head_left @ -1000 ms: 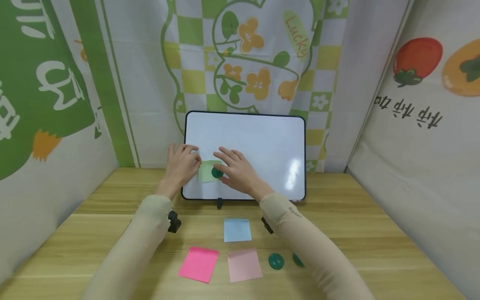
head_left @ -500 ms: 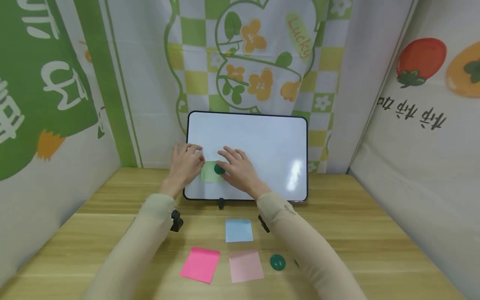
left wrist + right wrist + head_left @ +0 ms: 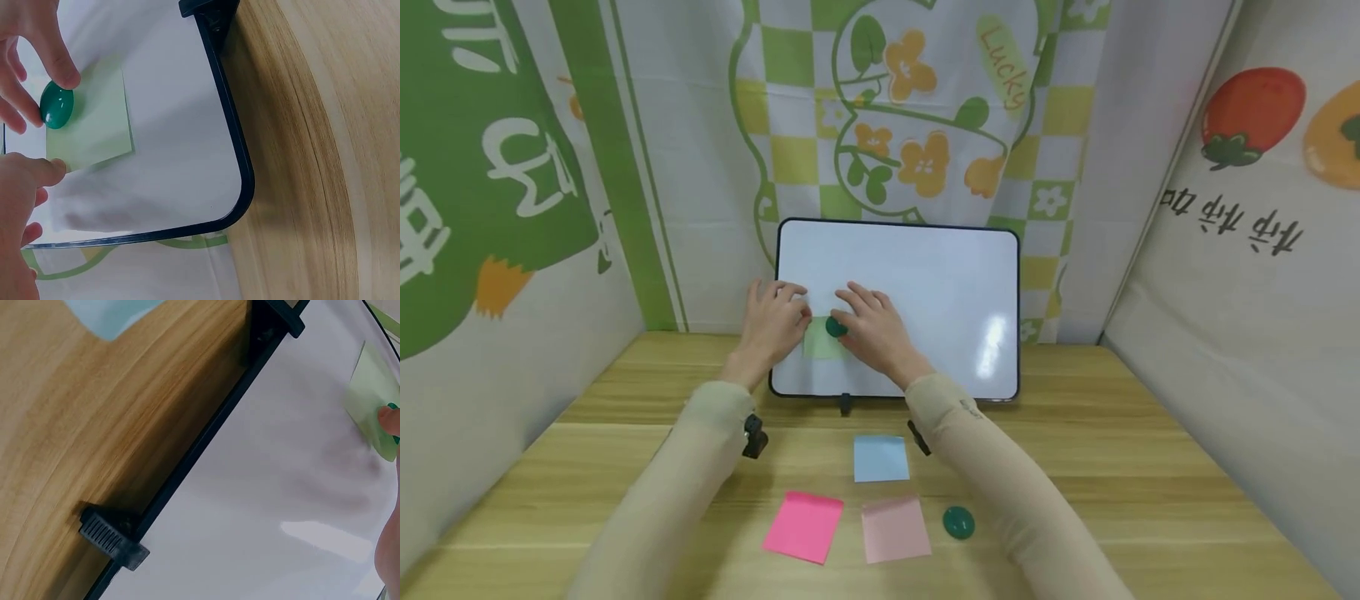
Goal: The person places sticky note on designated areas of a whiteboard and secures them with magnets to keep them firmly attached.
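Observation:
A light green sticky note (image 3: 822,343) lies against the lower left of a whiteboard (image 3: 917,292). My left hand (image 3: 771,325) pinches the note's upper left corner between thumb and finger. In the left wrist view, a thumb tip overlaps that corner of the note (image 3: 100,134). Between thumb and index finger, my right hand (image 3: 876,333) holds a glossy green round magnet (image 3: 57,107) over the note's upper right part. The right wrist view shows only a sliver of the magnet behind the thumb (image 3: 389,420).
On the wooden table (image 3: 1075,458) lie a blue note (image 3: 881,458), a bright pink note (image 3: 804,527), a pale pink note (image 3: 896,529) and another green magnet (image 3: 958,522). Black feet (image 3: 112,534) support the board's lower edge. Printed cloth (image 3: 925,108) hangs behind.
My right hand has moved the magnet up the note toward its top edge. The left hand stays at the corner. A further green magnet on the table is now hidden by the right sleeve.

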Tool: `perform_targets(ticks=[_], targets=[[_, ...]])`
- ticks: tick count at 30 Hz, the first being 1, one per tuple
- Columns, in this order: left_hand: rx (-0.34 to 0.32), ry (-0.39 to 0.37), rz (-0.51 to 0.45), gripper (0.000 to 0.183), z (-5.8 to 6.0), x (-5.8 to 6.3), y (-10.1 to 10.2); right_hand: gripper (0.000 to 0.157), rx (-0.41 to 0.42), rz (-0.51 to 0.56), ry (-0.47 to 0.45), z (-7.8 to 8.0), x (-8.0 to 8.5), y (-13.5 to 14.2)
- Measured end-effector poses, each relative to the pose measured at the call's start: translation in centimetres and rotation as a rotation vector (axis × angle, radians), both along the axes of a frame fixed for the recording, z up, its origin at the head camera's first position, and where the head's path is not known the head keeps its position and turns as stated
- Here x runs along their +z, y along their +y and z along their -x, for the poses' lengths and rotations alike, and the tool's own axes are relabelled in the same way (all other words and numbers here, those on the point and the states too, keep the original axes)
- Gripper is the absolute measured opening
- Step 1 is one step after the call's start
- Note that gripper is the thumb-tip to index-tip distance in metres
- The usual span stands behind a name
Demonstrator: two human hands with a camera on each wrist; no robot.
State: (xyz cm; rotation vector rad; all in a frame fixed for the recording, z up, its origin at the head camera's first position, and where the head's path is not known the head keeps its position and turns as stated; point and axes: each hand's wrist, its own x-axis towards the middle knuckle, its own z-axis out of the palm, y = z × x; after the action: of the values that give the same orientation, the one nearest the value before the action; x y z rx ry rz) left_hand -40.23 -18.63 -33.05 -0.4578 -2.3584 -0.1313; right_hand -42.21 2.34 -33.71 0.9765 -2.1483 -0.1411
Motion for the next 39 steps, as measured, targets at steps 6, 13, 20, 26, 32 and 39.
perform_targets(ticks=[6,13,20,26,32,39], targets=[[0.016,-0.043,0.024,0.009,0.1,0.4,-0.2,0.039,-0.023,0.026,0.011,0.4,-0.1,-1.0],[0.030,-0.089,0.029,0.008,0.1,0.7,-0.3,0.040,-0.028,0.068,-0.006,0.5,-0.6,-1.9],[0.011,0.009,0.011,0.008,0.5,0.5,-0.3,0.043,-0.059,0.083,-0.021,0.8,-0.5,-2.2],[0.012,0.053,0.008,0.008,0.7,0.4,-0.2,0.042,-0.056,0.094,-0.021,1.1,-0.6,-2.2],[0.031,0.051,0.029,0.008,0.8,0.4,-0.1,0.042,-0.058,0.100,-0.019,1.2,-0.6,-2.3],[0.045,0.055,0.049,0.008,1.0,0.1,-0.1,0.040,-0.040,0.111,-0.043,1.2,-0.2,-2.6]])
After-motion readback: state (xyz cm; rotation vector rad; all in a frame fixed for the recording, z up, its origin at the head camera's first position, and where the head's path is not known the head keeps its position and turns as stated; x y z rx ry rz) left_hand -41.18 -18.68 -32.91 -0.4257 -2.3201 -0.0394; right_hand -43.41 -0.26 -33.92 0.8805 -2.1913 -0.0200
